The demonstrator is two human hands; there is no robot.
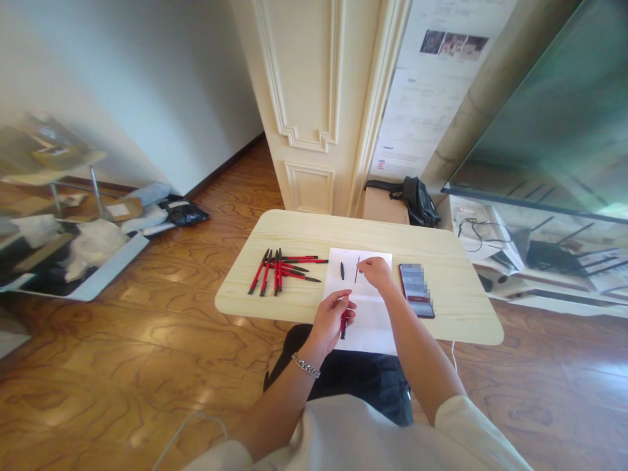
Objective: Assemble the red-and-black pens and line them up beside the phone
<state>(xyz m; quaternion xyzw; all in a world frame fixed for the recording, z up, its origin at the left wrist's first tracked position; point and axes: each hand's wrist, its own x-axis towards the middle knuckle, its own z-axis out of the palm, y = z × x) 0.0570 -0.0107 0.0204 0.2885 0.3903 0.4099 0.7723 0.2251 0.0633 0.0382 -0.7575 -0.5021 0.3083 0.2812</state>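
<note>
My left hand (334, 316) is closed round a red pen barrel (344, 322), whose black end points down toward me. Farther up the white paper (373, 327), my right hand (375, 271) pinches a thin dark pen refill (358, 268) by its side. A short black pen tip section (342, 270) lies on the paper, left of the refill and touched by neither hand. To the left, several red and black pens (279, 271) lie in a loose, crossing heap on the tabletop.
A phone (417, 291) lies on the pale table (456, 314) right of the paper. Behind the table, a black bag (419, 201) rests on a box beside the cream door panel (309, 98). Wrapped items and a large open box (93, 288) occupy the floor at left.
</note>
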